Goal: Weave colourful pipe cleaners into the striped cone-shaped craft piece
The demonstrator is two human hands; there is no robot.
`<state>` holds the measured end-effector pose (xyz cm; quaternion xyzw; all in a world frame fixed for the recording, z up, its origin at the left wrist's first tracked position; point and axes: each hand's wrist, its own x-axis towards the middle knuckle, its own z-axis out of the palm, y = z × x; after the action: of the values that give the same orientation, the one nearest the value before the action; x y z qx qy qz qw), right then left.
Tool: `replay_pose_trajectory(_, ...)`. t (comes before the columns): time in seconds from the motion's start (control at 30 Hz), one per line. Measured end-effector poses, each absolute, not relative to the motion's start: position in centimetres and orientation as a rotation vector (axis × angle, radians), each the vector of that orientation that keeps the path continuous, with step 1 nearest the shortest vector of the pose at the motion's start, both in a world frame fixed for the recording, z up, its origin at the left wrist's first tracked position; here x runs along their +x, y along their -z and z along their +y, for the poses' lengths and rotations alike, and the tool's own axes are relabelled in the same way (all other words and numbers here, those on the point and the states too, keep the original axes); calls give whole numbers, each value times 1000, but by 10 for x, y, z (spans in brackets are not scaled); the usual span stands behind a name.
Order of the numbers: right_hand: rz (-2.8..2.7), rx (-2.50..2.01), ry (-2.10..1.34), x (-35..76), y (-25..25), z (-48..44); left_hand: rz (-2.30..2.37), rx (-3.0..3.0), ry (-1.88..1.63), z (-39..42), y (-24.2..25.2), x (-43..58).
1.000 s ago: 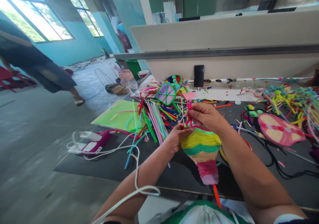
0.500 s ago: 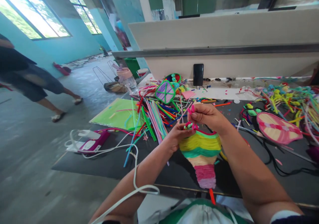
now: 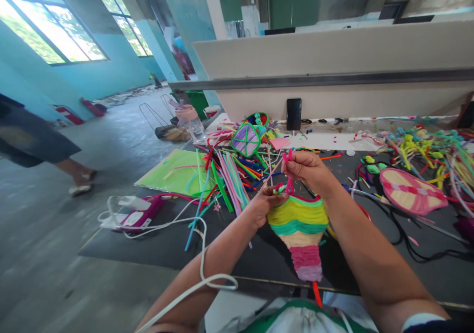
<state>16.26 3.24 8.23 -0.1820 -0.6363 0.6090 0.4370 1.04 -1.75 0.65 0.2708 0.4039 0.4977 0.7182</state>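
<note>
A striped pipe-cleaner piece [image 3: 298, 225], shaped like an ice-cream cone in yellow, green, beige, pink and lilac, hangs over the table's front edge with a red stem at its lower tip. My left hand [image 3: 262, 206] is closed on its upper left corner, next to small green twists. Just above that corner, my right hand [image 3: 310, 171] pinches a bright pink pipe cleaner [image 3: 290, 184], which runs down in a loop to the piece's top edge. Fingers partly hide where the pink strand joins.
Loose pipe cleaners [image 3: 231, 180] and a green sheet [image 3: 172, 172] lie to the left, near a purple-and-white device [image 3: 142, 217] with a white cable. At the back stand a phone [image 3: 294, 114] and a bottle [image 3: 190, 123]. A pink-beige oval piece [image 3: 413, 190] lies right. A person [image 3: 40, 135] walks at far left.
My right hand has risen slightly, and more of the pink pipe cleaner shows between it and the piece. My left hand keeps its hold. The person at left has moved further left.
</note>
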Motion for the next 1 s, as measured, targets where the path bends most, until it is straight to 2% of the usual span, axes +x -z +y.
replay_pose_trajectory(0.57,-1673,-468,-1376,158,-81,35,965,587,-1112,-18,-8,10)
replay_pose_trajectory(0.67,-1701,-687,-1124,157,-77,32,943,610,-1118,-16,-6,8)
replay_pose_trajectory(0.8,-1758,-1106,-598,158,-58,20,973,702,-1107,-12,1,4)
replay_pose_trajectory(1.0,-2162,-1535,34,151,-40,-4,915,801,-1123,-11,8,0)
